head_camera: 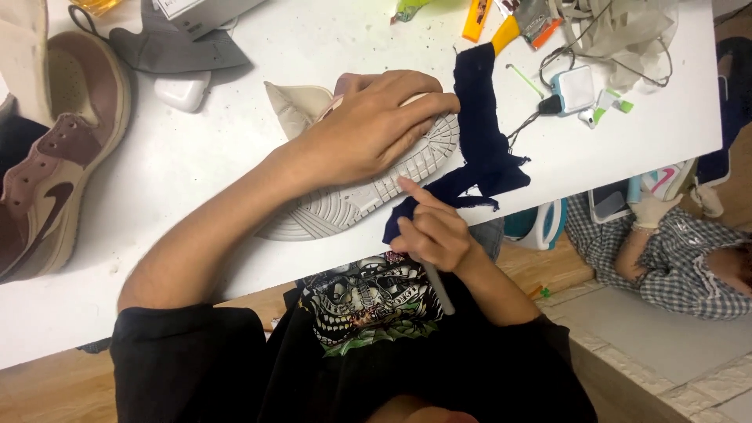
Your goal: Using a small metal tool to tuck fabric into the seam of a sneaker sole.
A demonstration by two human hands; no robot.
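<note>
Nearest you, your right hand (435, 233) pinches a thin grey tool (439, 288) against the sneaker (368, 196) at the tabletop's (196, 157) near edge; its ridged pale sole faces up. Your left hand (368, 125) lies flat, fingers spread, pressing it beside dark navy cloth (482, 125).
</note>
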